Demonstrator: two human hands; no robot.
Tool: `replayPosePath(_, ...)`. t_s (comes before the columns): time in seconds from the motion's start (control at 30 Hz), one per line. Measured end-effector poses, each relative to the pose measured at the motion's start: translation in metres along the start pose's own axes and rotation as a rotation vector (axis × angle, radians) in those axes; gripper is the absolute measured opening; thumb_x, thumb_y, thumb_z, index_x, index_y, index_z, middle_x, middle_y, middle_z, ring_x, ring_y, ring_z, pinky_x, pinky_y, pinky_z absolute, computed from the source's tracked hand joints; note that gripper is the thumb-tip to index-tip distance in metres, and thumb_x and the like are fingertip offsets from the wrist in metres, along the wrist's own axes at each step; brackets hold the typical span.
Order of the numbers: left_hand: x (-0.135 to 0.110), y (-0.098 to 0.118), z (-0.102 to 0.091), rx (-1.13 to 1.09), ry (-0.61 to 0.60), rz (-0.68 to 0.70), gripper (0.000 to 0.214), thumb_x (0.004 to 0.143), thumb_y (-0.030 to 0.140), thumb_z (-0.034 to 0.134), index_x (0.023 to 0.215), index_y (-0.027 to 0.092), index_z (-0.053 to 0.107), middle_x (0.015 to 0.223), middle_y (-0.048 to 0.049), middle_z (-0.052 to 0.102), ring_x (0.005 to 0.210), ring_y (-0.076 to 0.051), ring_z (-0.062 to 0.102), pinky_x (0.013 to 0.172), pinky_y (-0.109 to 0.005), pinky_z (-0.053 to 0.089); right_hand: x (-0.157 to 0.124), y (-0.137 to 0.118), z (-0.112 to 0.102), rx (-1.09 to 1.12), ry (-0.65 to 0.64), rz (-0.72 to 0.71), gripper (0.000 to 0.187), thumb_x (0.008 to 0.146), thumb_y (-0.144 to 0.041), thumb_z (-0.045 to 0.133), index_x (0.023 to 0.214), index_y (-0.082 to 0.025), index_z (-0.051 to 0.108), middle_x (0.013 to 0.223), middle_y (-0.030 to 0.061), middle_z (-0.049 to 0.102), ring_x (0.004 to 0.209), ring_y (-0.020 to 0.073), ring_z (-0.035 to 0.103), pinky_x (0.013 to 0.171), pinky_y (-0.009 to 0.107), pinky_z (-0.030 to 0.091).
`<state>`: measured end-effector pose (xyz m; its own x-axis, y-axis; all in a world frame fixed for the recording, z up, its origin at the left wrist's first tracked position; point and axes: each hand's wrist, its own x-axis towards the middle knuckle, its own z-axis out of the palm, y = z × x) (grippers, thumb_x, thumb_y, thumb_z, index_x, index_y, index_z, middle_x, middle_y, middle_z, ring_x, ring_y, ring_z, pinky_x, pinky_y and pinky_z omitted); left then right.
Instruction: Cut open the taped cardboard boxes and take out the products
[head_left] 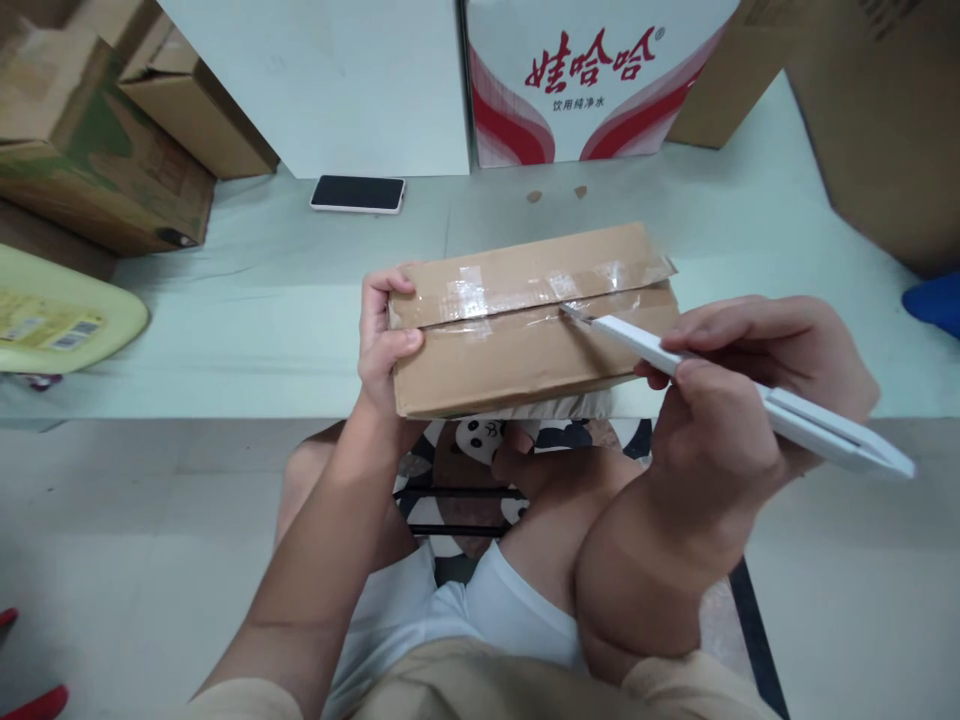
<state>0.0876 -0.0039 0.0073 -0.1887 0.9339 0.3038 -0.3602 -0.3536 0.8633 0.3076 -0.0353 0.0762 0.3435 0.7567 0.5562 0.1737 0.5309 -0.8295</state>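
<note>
A small brown cardboard box (517,355) is tilted at the table's front edge, with clear tape (469,295) across its seam. My left hand (386,335) grips the box's left end, thumb on the near flap and fingers on the far one. In my right hand (742,370) is a white utility knife (645,345), held like a pen. Its blade tip touches the seam near the middle of the box. To the left of the tip the seam shows as a dark gap; tape lies over parts of it.
Behind the box lie a phone (358,194) and two small brown scraps (534,197). A white carton with red print (600,90) and a plain white panel (322,80) stand at the back. Brown cartons (157,170) and a yellow bottle (67,310) are on the left, a blue object (934,305) far right.
</note>
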Motion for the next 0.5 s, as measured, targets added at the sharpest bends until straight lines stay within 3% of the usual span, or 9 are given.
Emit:
replayPosePath(0.2,-0.0021,0.0012,0.0027,-0.062,-0.004,-0.028,0.045,0.061,0.038,0.083,0.096,0.027,0.057,0.108,-0.0034,0.056,0.101,-0.024,0.059,0.084,-0.036,0.055,0.0043,0.0085,-0.0044,0.023,0.091,-0.057,0.012,0.058,-0.015,0.053,0.067,-0.021,0.06,0.063,-0.0004,0.055,0.056,0.0139,0.05,0.049,0.028,0.033)
replayPosePath(0.5,-0.0023,0.0037,0.0061,-0.023,0.04,-0.039,0.044,0.059,0.038,0.081,0.095,0.026,0.058,0.108,-0.0035,0.059,0.099,-0.022,0.059,0.078,-0.031,0.055,0.0066,0.0111,-0.0042,0.027,0.175,-0.064,0.012,0.06,-0.011,0.053,0.066,-0.021,0.057,0.065,-0.0002,0.053,0.057,0.0146,0.052,0.053,0.029,0.037)
